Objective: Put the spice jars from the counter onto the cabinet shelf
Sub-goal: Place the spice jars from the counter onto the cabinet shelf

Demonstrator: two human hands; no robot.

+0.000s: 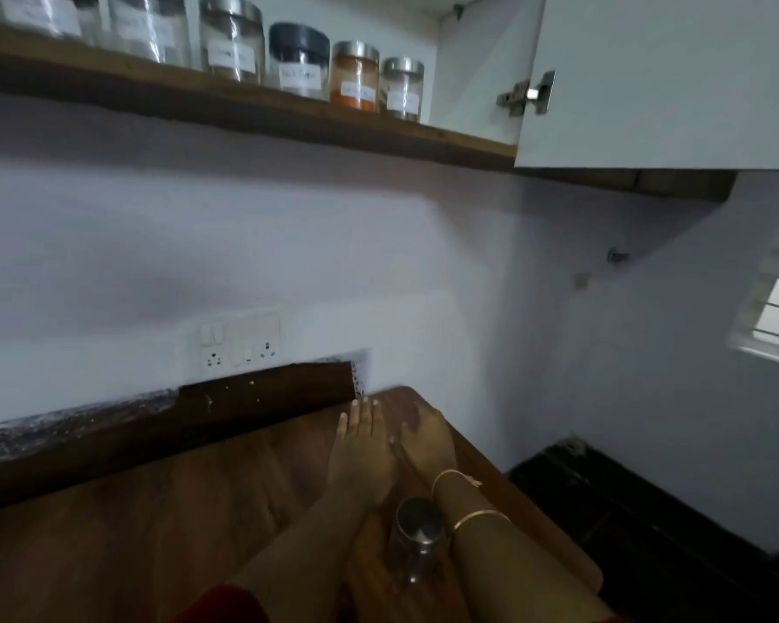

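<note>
- One steel-lidded spice jar (417,539) was on the wooden counter (154,510), right between the two forearms.
- Left hand (363,447) lay flat on the counter past the jar, fingers spread out, grip on nothing.
- Right hand (426,438) sat just beside it, palm down, also gripping nothing; two bangles (480,517) on that wrist.
- Up on the cabinet shelf (244,105) a row of labelled jars (356,76) stood, cabinet door (662,78) swung open.
</note>
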